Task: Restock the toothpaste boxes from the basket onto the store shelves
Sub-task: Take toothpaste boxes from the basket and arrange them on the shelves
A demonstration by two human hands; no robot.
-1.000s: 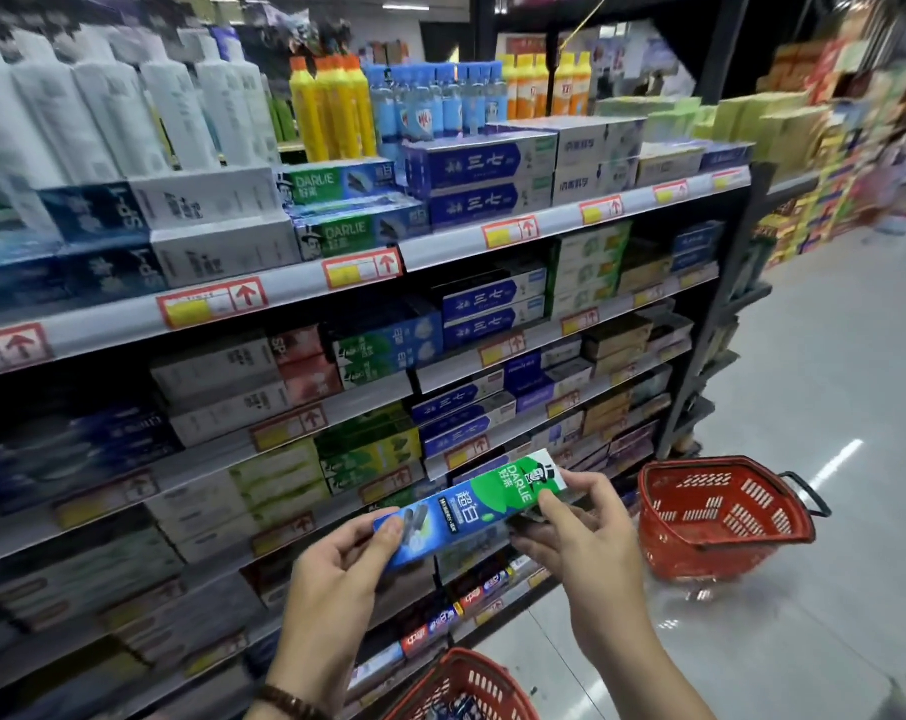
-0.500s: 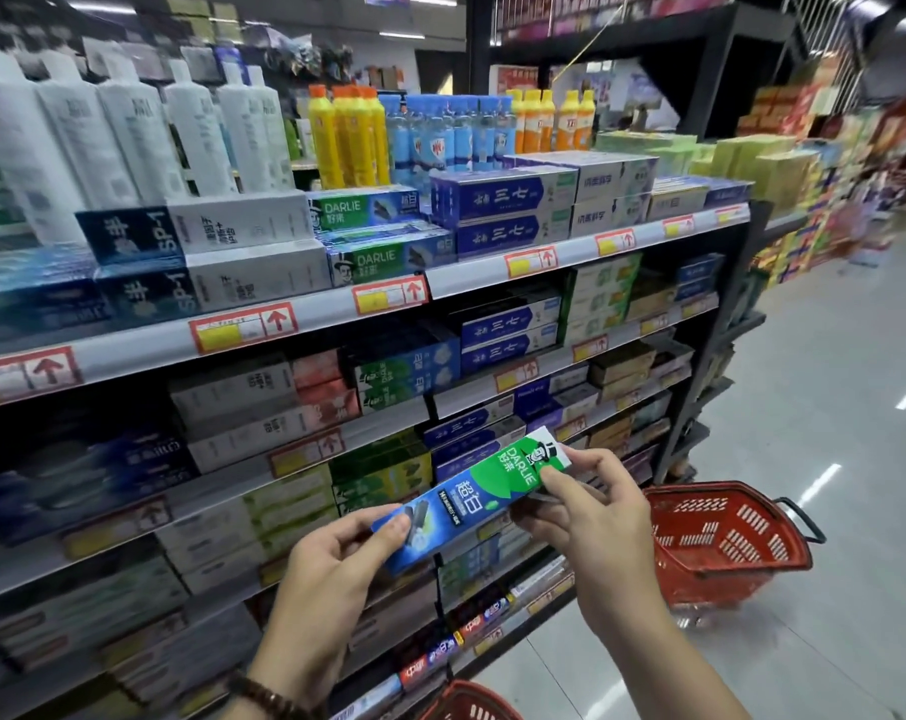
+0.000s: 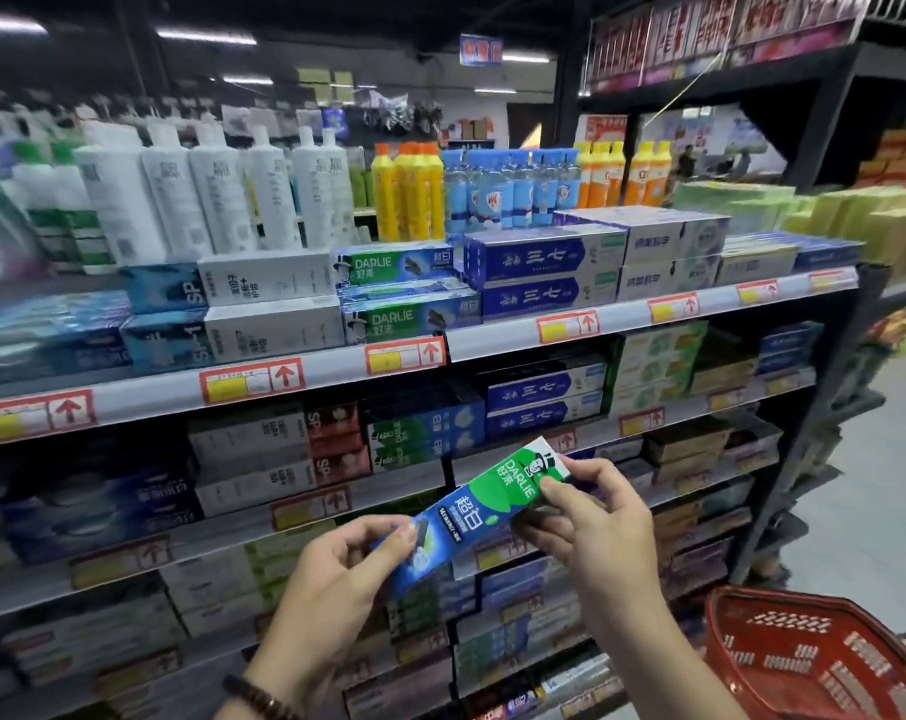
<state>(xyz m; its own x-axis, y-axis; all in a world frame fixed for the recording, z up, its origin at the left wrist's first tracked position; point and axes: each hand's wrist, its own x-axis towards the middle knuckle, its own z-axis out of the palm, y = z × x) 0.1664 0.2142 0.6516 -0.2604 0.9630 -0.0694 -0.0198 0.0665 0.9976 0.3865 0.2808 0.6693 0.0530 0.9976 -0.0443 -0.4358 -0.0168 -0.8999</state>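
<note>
A green and blue Darlie toothpaste box (image 3: pixel 484 506) is held tilted in front of the shelves, its green end up and to the right. My left hand (image 3: pixel 336 579) pinches its lower blue end. My right hand (image 3: pixel 601 527) grips its upper green end with fingers curled round it. Two matching Darlie boxes (image 3: pixel 404 293) lie stacked on the top toothpaste shelf (image 3: pixel 492 345). A red basket (image 3: pixel 814 662) stands on the floor at the lower right.
Several shelf levels below are packed with toothpaste boxes and price tags. White, yellow and blue bottles (image 3: pixel 284 194) stand behind the top row. The black shelf end post (image 3: pixel 814 407) borders the grey aisle floor (image 3: pixel 877 485) on the right.
The view has tilted upward, so the shelves and basket sit lower in frame. Both hands have kept their hold on the box, now raised slightly against the shelves.
</note>
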